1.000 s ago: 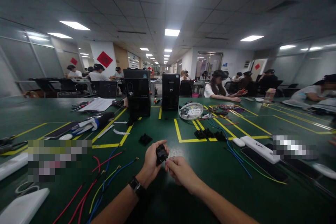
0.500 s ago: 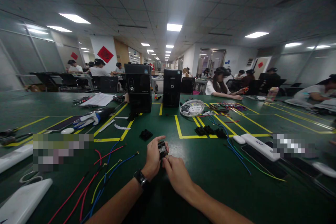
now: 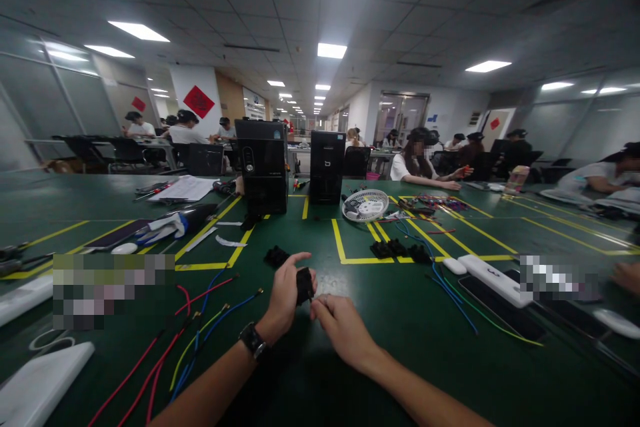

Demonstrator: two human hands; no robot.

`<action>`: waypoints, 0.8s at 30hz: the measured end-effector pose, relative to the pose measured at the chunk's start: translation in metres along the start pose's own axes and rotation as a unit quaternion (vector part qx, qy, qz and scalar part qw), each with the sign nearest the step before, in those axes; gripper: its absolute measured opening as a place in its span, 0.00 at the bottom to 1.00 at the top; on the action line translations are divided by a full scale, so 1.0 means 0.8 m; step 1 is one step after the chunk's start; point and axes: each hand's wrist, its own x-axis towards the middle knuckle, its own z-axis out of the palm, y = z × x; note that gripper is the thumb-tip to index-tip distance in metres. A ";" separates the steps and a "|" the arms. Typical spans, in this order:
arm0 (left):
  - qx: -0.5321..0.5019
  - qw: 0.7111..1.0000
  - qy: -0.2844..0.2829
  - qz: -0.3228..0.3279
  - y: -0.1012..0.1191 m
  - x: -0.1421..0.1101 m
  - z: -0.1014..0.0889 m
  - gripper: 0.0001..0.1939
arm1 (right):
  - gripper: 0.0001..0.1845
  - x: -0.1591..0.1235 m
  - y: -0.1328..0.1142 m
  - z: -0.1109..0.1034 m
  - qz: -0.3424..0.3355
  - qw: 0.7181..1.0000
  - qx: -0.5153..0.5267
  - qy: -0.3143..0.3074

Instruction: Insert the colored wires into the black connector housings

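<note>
A small black plastic block [image 3: 303, 285] is held up over the green table in my left hand [image 3: 281, 297]. That hand's fingers wrap round the block, with one finger stretched out above it. Close by on the right, my right hand [image 3: 345, 330] is closed in a pinch beside the block's lower edge. What sits between those fingertips is too small to make out. Another black part [image 3: 276, 256] lies on the table just beyond my left hand. Several similar black parts [image 3: 383, 249] lie in a row farther right.
Red, blue and yellow wires [image 3: 193, 340] lie left of my arms. Blue and green wires [image 3: 457, 303] lie on the right near a white power bank [image 3: 495, 279]. Two black computer towers [image 3: 263, 170] and a white round basket [image 3: 365, 205] stand farther back. A person [image 3: 417, 157] sits across.
My left hand has shifted slightly left and turned the block, so a dark face shows where a lighter one did. The right hand has stayed nearly in place, still pinched.
</note>
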 end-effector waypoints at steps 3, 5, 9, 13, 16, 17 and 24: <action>0.026 0.998 -0.008 0.050 0.004 -0.001 0.002 0.15 | 0.17 -0.002 -0.009 -0.005 0.037 0.999 0.016 0.000; 0.009 0.998 0.003 0.060 0.005 -0.001 0.005 0.14 | 0.16 -0.004 -0.013 -0.006 0.047 0.999 0.023 -0.001; -0.071 0.997 0.015 0.012 0.002 -0.002 0.016 0.15 | 0.17 -0.006 -0.006 0.001 0.026 0.999 0.028 0.008; -0.167 0.985 0.025 -0.041 0.015 0.003 0.017 0.15 | 0.17 -0.009 0.006 0.010 0.011 1.000 0.017 -0.008; -0.162 0.985 0.028 0.057 0.031 0.011 0.003 0.15 | 0.18 -0.009 0.009 0.008 0.029 0.999 0.025 -0.003; -0.144 0.986 0.033 0.083 0.033 0.014 -0.004 0.15 | 0.18 -0.008 0.009 0.006 0.042 0.998 0.042 0.009; -0.053 0.993 0.086 0.062 0.030 0.026 -0.030 0.18 | 0.17 0.008 0.015 -0.002 0.156 0.953 0.260 -0.030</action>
